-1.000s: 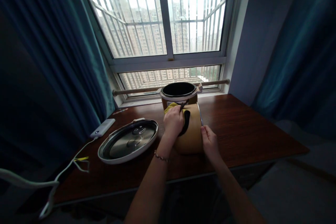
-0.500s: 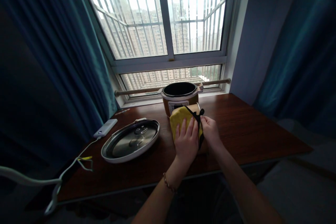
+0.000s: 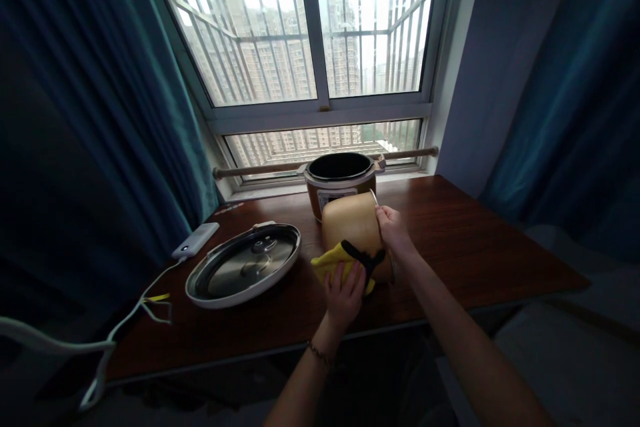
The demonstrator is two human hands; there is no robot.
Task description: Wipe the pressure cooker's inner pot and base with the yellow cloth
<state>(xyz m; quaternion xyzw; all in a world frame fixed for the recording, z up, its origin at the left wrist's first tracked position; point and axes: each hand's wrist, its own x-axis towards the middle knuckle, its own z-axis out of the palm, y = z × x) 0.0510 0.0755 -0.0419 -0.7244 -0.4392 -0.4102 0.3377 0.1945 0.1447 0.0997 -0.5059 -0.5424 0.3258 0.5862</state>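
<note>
A gold inner pot [image 3: 350,220] lies tipped on its side on the table, its rim facing right. My right hand [image 3: 393,227] grips that rim, fingers closed over the edge. Against the lower side of the pot, my left hand [image 3: 345,290] presses a yellow cloth with black edging [image 3: 331,260]; part of the cloth is bunched under the fingers. Right behind the pot stands the open electric cooker body [image 3: 313,193], gold and white with a dark inside. Its front panel is partly covered by the pot.
A round lid [image 3: 245,263] lies with its inner side up on the table's left. Behind it are a white power strip [image 3: 197,240] and a white cable [image 3: 155,280] trailing off the left edge. The wooden table [image 3: 475,247] reaches to the barred window [image 3: 320,33]; blue curtains [image 3: 125,80] hang at both sides.
My left hand has slid the cloth down the pot's side, uncovering its upper gold surface. My right hand has gone from the cloth's black edge to the pot's rim.
</note>
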